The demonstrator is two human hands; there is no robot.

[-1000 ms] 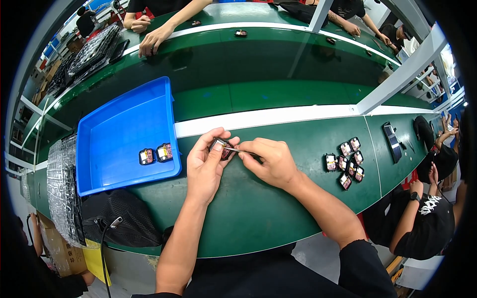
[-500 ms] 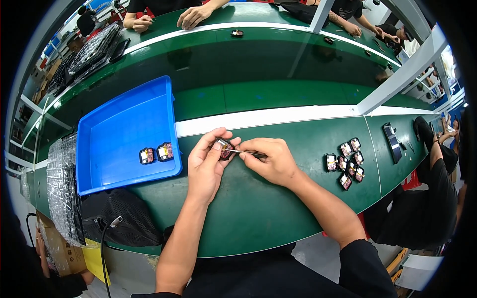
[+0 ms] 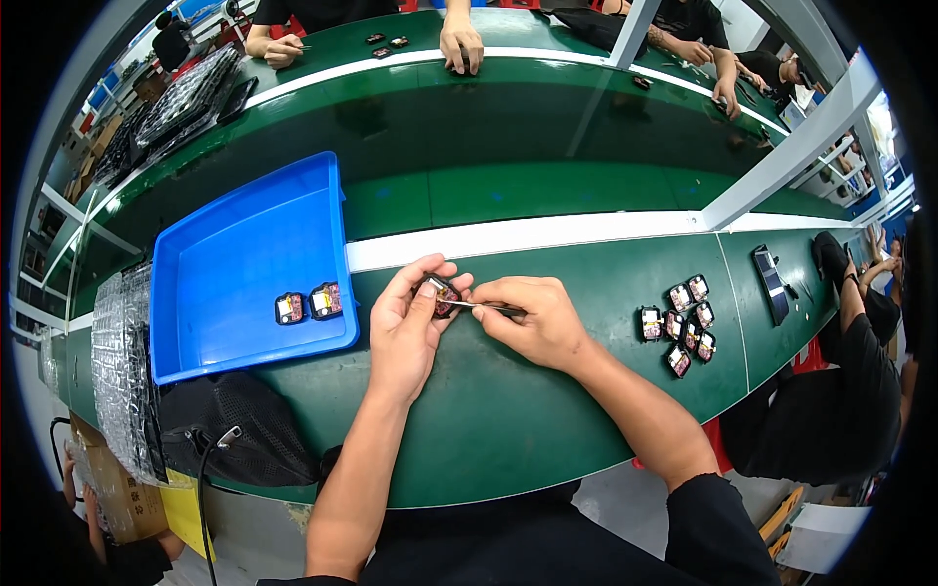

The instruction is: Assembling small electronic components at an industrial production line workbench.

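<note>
Between the thumb and fingers of my left hand (image 3: pixel 408 317) is a small black electronic module (image 3: pixel 446 291), its open side showing a circuit board. My right hand (image 3: pixel 535 317) grips slim metal tweezers (image 3: pixel 471 304), whose tip reaches onto the board. Fine detail at the tip is too small to make out. Left of my hands, a blue tray (image 3: pixel 244 210) holds two similar modules (image 3: pixel 324 300) near its right front corner. A loose cluster of several more modules (image 3: pixel 674 324) lies on the green table (image 3: pixel 518 420) to the right of my right forearm.
A black mesh bag (image 3: pixel 239 430) and bubble-wrapped stock (image 3: pixel 122 371) sit by the tray. A dark flat device (image 3: pixel 770 283) lies far right. Beyond the white rail (image 3: pixel 528 234) runs a belt (image 3: pixel 489 127), with co-workers behind it. A metal post (image 3: pixel 791 142) rises at right.
My hands stay almost in place, with the tweezers' tip shifted slightly on the module. Across the belt, a co-worker's hand has moved right onto a module; another co-worker's hand has reached down toward the belt.
</note>
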